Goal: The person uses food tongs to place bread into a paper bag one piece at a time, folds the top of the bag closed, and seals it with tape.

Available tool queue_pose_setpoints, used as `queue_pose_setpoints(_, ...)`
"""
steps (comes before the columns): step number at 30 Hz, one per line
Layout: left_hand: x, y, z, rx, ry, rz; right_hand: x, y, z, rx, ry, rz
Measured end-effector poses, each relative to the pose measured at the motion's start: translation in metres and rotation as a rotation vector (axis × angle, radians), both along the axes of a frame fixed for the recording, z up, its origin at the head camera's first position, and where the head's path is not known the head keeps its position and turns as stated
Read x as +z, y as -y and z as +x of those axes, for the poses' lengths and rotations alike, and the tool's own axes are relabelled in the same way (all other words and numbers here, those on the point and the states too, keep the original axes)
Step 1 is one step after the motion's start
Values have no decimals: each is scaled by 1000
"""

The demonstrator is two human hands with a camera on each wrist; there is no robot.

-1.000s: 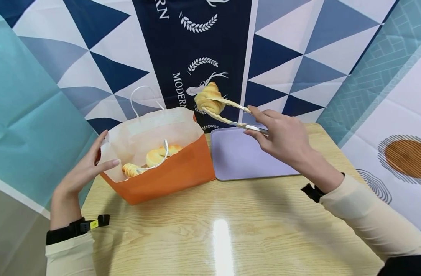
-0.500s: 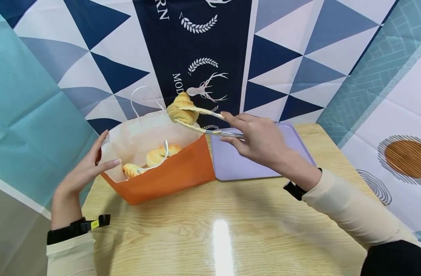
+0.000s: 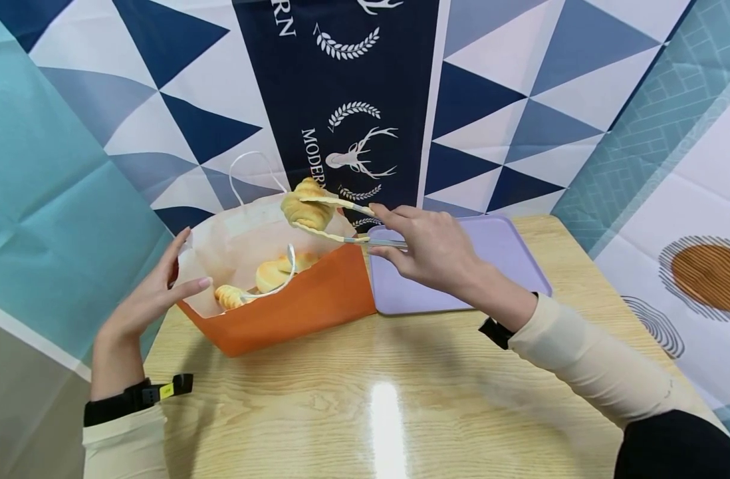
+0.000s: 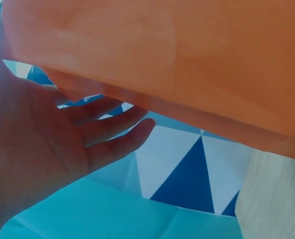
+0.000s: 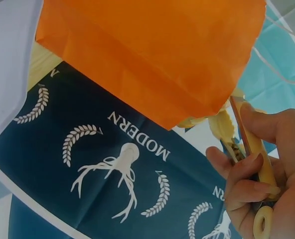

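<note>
My right hand point(image 3: 431, 246) grips a pair of tongs point(image 3: 365, 241), whose cream-coloured arms pinch a golden croissant point(image 3: 308, 206) over the right back of the bag's mouth. The orange paper bag point(image 3: 293, 313) leans with its pale inside showing. A spiral bread roll point(image 3: 229, 296) and a round bread point(image 3: 271, 275) lie in it. At the bag's left end rests my left hand point(image 3: 140, 299), thumb by the front rim and fingertips at the back rim. In the left wrist view, that hand's fingers reach out, nearly straight, along the orange bag point(image 4: 152, 55).
A lilac tray point(image 3: 496, 253) sits to the right of the bag on the wooden table point(image 3: 317, 399). One white cord handle point(image 3: 292, 259) droops over the opening, and another stands up behind. Patterned cloth point(image 3: 479, 100) hangs close behind the table.
My right hand has moved left and slightly down, carrying the croissant in the tongs from above the tray's left edge to over the bag's opening. The left hand stays at the bag.
</note>
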State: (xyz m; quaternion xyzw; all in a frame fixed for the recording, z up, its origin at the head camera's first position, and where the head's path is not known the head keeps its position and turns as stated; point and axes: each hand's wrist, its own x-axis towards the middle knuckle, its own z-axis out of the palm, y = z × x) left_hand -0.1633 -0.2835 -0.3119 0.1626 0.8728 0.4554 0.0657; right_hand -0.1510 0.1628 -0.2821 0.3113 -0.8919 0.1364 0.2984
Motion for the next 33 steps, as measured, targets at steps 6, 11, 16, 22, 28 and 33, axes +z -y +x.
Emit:
queue_pose_setpoints(6,0,0,1,-2,-1,12,0,0,1,-25,47,-10)
queue_pose_setpoints(11,1,0,1,3,-3,16,2,-3,3,-45,93,-17)
queue_pose_setpoints(16,0,0,1,9,-1,8,3,-5,4,-52,114,-13)
queue_pose_setpoints(22,-1,0,1,14,6,-6,4,-5,5,-54,101,-10)
queue_pose_setpoints(28,-1,-1,1,9,3,-6,6,-5,7,-49,87,-17)
queue_pose_setpoints(33,-1,-2,1,9,5,-2,7,-5,9,-39,85,-24)
